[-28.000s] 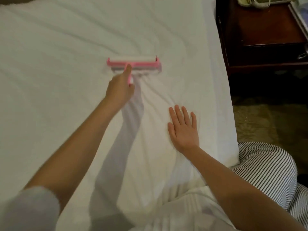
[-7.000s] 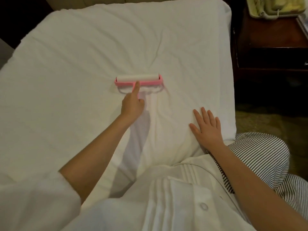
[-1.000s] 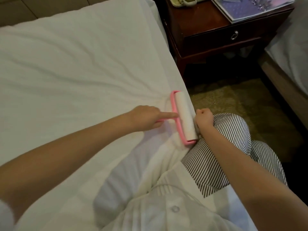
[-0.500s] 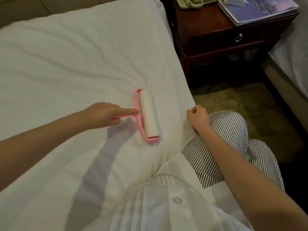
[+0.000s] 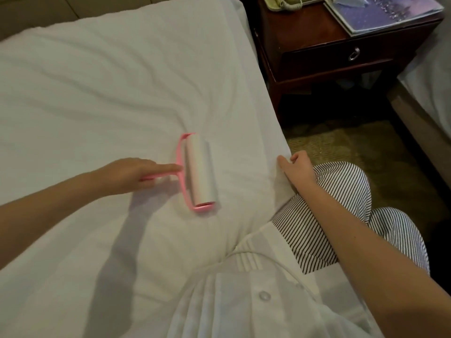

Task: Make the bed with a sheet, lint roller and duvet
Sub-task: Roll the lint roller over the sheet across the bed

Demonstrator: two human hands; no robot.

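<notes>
Creased sheet (image 5: pixel 109 93); dark nightstand (image 5: pixel 305 45) beside; left hand (image 5: pixel 127 175) round lint roller (image 5: pixel 199 172); right hand (image 5: pixel 297 169) curled, grip unclear

Far right, a dark wooden nightstand (image 5: pixel 302 42) with a ring-pull drawer (image 5: pixel 334 63). On top, a cream telephone (image 5: pixel 284 2) at the far edge and a purple booklet (image 5: pixel 388 13) to its right. Patterned carpet (image 5: pixel 349 145) below; another bed (image 5: pixel 433 76) rightmost.

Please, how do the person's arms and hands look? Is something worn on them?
The left arm and right arm are bare, no sleeve in view. The left hand and right hand show no ring, watch or glove. On the body: a white pleated shirt with clear buttons and dark-and-white striped trousers.
</notes>
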